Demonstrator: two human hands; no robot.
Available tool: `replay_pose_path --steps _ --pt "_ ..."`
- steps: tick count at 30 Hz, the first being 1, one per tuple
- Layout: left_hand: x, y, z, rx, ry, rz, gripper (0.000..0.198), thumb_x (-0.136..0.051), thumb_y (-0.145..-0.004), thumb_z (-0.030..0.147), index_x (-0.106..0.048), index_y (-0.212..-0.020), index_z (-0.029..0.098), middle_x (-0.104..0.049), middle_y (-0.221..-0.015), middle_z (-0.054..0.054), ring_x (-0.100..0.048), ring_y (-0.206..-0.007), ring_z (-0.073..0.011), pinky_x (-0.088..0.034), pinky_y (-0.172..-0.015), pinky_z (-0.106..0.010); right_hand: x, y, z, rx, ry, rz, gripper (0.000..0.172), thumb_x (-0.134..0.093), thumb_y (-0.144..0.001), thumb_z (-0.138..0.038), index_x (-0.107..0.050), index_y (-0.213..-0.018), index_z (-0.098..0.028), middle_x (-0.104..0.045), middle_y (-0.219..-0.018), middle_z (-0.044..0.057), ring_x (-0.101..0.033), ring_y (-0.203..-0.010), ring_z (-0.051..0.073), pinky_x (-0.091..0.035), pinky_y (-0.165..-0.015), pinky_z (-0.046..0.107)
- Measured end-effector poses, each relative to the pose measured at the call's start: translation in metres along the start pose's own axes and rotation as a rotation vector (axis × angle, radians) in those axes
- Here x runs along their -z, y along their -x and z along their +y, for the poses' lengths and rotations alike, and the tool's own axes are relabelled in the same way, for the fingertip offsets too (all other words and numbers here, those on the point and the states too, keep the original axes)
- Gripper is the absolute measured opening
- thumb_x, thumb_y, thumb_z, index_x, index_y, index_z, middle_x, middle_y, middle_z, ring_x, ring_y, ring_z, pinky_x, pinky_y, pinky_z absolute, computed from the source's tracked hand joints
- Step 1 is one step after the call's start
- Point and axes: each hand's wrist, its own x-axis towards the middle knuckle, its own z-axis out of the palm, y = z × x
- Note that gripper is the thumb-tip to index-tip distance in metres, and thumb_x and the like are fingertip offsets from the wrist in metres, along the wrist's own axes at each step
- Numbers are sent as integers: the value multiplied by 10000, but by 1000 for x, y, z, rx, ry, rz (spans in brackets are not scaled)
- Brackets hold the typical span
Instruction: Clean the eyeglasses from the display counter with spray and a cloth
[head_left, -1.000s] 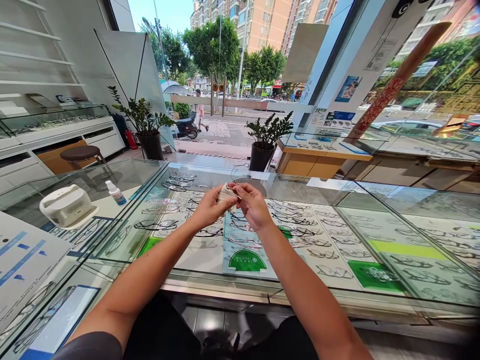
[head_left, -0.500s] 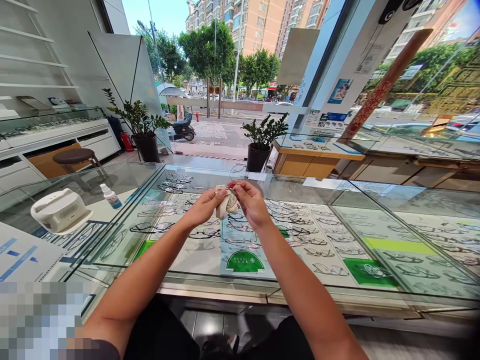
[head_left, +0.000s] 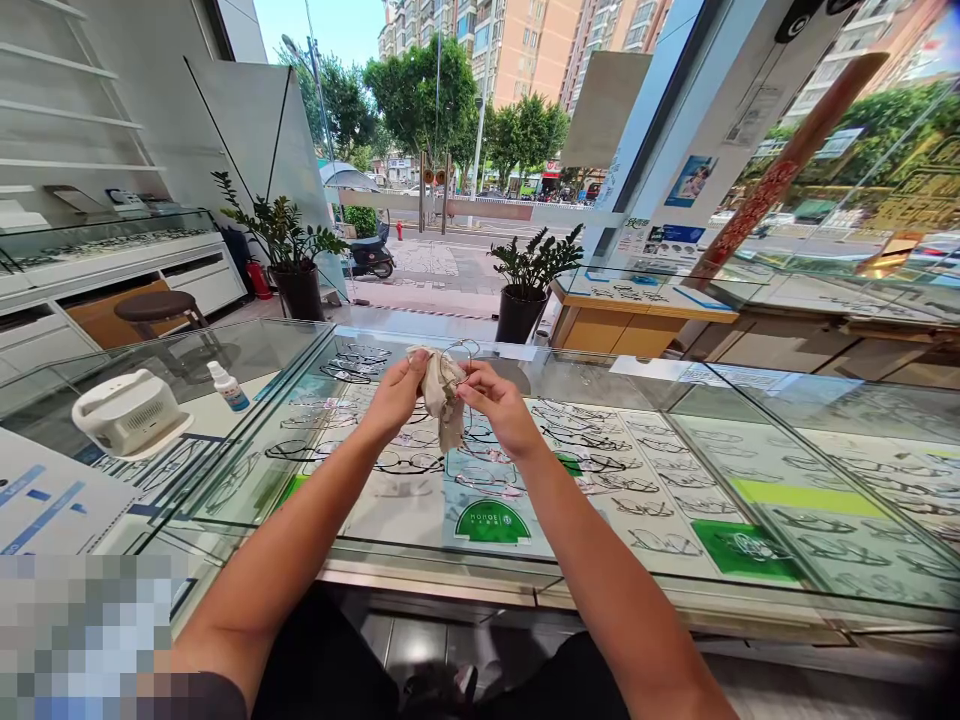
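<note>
Above the glass display counter [head_left: 615, 560], both my hands are raised close together. My left hand [head_left: 396, 393] pinches a beige cleaning cloth [head_left: 442, 395] that hangs down between the hands. My right hand [head_left: 501, 405] is closed on a thin wire-framed pair of glasses [head_left: 459, 352], whose lens rims show just above the cloth. The cloth touches the glasses. Under the glass lie several rows of spectacle frames [head_left: 637, 470].
A white box-shaped device [head_left: 129, 410] and a small spray bottle [head_left: 228, 386] stand on the left counter. Two potted plants [head_left: 531, 275] stand on the floor beyond the counter. A brown stool [head_left: 159, 305] is at the left. More display cases run along the right.
Both hands rose a little with the cloth and glasses. The cloth unfolded and now hangs lower, and the lens rims show above it.
</note>
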Motion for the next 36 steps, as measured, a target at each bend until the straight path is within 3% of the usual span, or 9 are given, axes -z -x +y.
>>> replay_pose_path --steps 7,9,11,14,20,24,28,32,36 --pt "2 0 -2 -1 10 -57 722 -779 -772 848 -786 -878 134 -685 -678 -13 -569 -630 -122 -468 -600 -234 -3 2 -1 -40 86 -81 384 -894 -804 -612 -779 -801 -246 -586 -1366 101 -408 -1532 315 -425 -1178 426" --pt "2 0 -3 13 23 -104 713 -787 -789 825 -804 -950 131 -726 -740 -31 -613 -686 -139 -494 -643 -242 -3 2 -1 -38 92 -72 389 -892 -803 -617 -776 -795 -246 -584 -1298 90 -460 -1455 306 -445 -1135 414" --pt "2 0 -3 16 36 -142 685 -810 -807 779 -813 -1032 132 -768 -822 -47 -649 -737 -151 -511 -682 -249 -3 2 0 -38 69 -47 402 -891 -796 -627 -771 -788 -244 -574 -1176 66 -554 -1252 273 -480 -1048 399" --pt "3 0 -3 13 53 -162 618 -861 -820 689 -820 -1095 137 -807 -916 -64 -680 -776 -152 -529 -732 -254 -3 1 0 -37 6 -26 406 -897 -785 -627 -771 -786 -241 -558 -989 22 -562 -980 212 -490 -935 369" --pt "2 3 3 33 112 -207 523 -975 -754 492 -826 -1113 143 -845 -1057 -123 -789 -936 -237 -604 -891 -336 -5 3 3 -95 -120 -54 398 -934 -754 -597 -795 -807 -228 -687 -898 23 -594 -921 205 -504 -935 370" --pt "-1 6 6 56 92 -167 533 -1026 -670 404 -819 -1083 139 -853 -989 -121 -808 -904 -254 -624 -872 -351 -7 4 10 -129 -158 -56 420 -942 -751 -595 -831 -922 -228 -751 -934 27 -637 -929 206 -523 -962 381" --pt "-6 8 3 56 112 -63 535 -1048 -601 424 -806 -986 143 -827 -839 -65 -772 -764 -207 -609 -739 -298 -11 5 12 -120 -125 -98 427 -923 -779 -596 -828 -967 -225 -764 -954 27 -644 -925 203 -530 -950 376" --pt "-8 8 -1 25 102 16 532 -1022 -630 532 -780 -884 132 -792 -753 -45 -700 -633 -150 -549 -611 -243 -17 6 9 -97 -87 -124 450 -905 -789 -621 -806 -977 -224 -756 -964 29 -637 -933 209 -531 -937 372" --pt "-5 6 2 79 196 -70 602 -976 -698 611 -791 -1013 132 -828 -888 -105 -773 -767 -211 -604 -706 -295 -20 7 5 -54 -114 -43 441 -902 -782 -634 -763 -895 -230 -696 -883 9 -599 -872 187 -535 -893 351"
